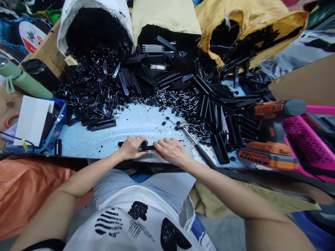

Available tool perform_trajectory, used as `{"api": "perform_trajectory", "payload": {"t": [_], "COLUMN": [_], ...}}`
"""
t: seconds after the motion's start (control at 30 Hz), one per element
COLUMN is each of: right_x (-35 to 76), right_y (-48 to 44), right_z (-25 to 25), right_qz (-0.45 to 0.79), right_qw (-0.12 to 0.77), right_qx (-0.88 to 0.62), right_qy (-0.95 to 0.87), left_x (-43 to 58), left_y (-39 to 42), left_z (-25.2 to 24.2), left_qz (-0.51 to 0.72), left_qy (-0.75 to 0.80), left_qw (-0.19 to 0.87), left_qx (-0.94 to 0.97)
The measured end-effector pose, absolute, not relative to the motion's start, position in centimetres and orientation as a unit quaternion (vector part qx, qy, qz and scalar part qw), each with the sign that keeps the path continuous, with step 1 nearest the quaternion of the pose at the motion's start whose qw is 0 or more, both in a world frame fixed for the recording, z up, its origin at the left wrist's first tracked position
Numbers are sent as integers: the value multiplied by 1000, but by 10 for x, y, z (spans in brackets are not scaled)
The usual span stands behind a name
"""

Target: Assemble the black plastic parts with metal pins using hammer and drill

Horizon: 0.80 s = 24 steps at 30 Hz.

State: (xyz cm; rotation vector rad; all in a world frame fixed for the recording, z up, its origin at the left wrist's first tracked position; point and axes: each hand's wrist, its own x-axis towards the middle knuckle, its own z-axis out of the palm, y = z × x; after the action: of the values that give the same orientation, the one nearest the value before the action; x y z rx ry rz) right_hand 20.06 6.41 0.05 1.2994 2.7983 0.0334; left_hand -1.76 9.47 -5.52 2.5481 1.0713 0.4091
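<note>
At the table's front edge, my left hand (131, 148) is closed around one end of a long black plastic piece (148, 148). My right hand (170, 150) grips the other end, its fingers curled over the top. The piece lies low across the blue table (131, 122), and the fingers hide much of it. To the right of my right hand a hammer (193, 137) rests with its head pointing away from me. Behind it spreads a heap of black-headed pins (180, 101).
Small black plastic parts (89, 83) pile up at the back left, longer black strips (214, 108) at the right. Open sacks (164, 17) stand behind. A blue basket (61, 116) is at the left edge; an orange cordless drill (272, 153) and a pink basket (306, 143) are at the right.
</note>
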Motion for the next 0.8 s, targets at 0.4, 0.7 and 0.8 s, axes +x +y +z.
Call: {"api": "perform_trajectory", "payload": {"t": [0.4, 0.7, 0.8], "right_x": [241, 219, 218], "right_y": [80, 163, 172], "right_z": [-60, -61, -66], "right_qz": [-40, -35, -69], "right_qw": [-57, -51, -65], "right_qx": [418, 664, 640], "right_qy": [906, 746, 763], "left_x": [-15, -44, -60], "left_y": [191, 210, 159], "left_z": [-36, -36, -24], "left_qz": [76, 85, 143], "left_qy": [613, 609, 557], "left_qw": [120, 28, 42], "left_qx": [777, 788, 817]}}
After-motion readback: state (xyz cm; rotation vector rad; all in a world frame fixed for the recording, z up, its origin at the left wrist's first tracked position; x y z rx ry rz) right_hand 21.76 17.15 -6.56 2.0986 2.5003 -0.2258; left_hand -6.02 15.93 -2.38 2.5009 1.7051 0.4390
